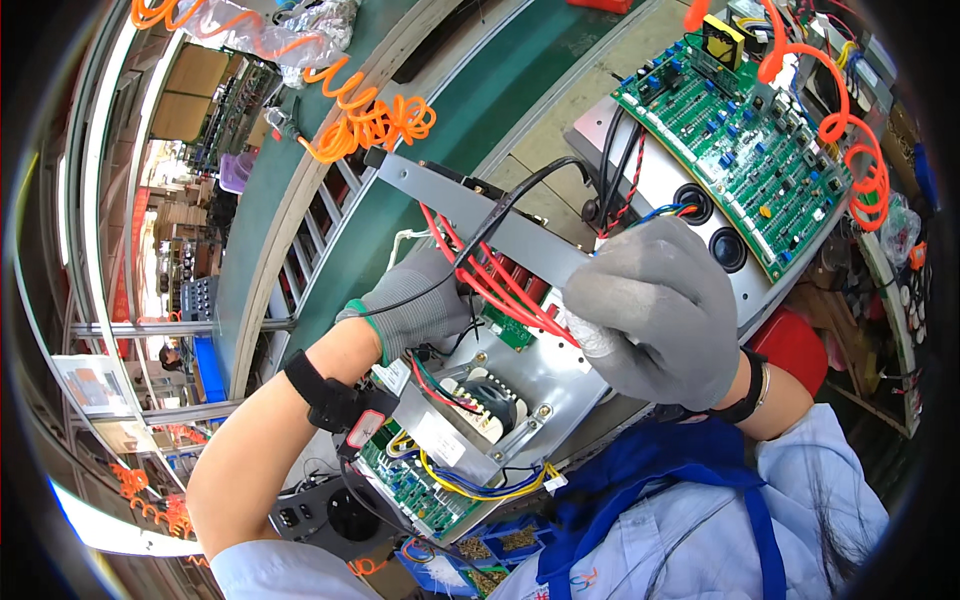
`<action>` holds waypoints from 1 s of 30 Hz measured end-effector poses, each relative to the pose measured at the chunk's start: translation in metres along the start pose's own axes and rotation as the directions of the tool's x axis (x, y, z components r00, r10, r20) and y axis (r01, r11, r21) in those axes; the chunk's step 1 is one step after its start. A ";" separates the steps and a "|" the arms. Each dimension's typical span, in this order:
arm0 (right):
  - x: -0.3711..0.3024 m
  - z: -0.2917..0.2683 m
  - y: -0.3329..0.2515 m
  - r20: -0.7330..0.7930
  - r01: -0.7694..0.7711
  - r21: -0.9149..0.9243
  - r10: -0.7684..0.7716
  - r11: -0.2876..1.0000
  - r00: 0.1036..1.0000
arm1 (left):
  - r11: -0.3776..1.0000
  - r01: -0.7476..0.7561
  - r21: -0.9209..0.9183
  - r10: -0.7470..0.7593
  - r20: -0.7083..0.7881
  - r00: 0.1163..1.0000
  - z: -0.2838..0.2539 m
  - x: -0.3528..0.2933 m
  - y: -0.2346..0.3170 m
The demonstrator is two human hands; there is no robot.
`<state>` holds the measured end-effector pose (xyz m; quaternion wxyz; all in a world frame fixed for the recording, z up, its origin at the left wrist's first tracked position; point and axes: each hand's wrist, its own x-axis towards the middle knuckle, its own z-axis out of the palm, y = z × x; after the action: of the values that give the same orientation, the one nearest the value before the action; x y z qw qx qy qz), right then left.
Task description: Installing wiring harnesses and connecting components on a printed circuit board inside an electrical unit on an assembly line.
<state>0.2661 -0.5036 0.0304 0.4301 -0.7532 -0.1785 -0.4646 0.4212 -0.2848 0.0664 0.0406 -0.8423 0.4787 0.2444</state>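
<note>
My left hand, in a grey glove with a green cuff, reaches into an open metal chassis behind the red wires; its fingertips are hidden. My right hand, gloved in grey, is closed with curled fingers at the right end of a flat grey metal bar, beside the red wires. What lies inside that grip is hidden. A black cable loops over the bar. Below my hands a round coil-like part is mounted in the chassis, with blue and yellow wires beneath it.
A large green circuit board lies at the upper right, over a pale panel with round black openings. Coiled orange hoses hang at upper left and right. A green conveyor runs behind the chassis. A red stool-like object stands right.
</note>
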 end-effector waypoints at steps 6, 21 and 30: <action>0.003 -0.006 -0.002 0.036 -0.024 0.017 0.023 1.000 0.999 | 0.992 -0.003 0.124 -0.013 0.126 0.992 -0.005 0.011 0.009; -0.112 -0.022 -0.063 0.668 -0.988 0.071 0.730 0.134 0.147 | 0.907 0.373 -0.194 -0.344 0.169 0.924 -0.020 -0.003 0.031; -0.084 -0.035 -0.076 0.928 -0.787 0.307 0.353 -0.535 0.121 | 0.985 0.091 -0.146 -0.150 -0.465 0.872 -0.036 -0.074 0.083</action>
<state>0.1536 -0.4781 0.0028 0.9087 -0.2762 0.0436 0.3099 0.3352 -0.2820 0.1447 -0.1130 -0.9055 0.4051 0.0560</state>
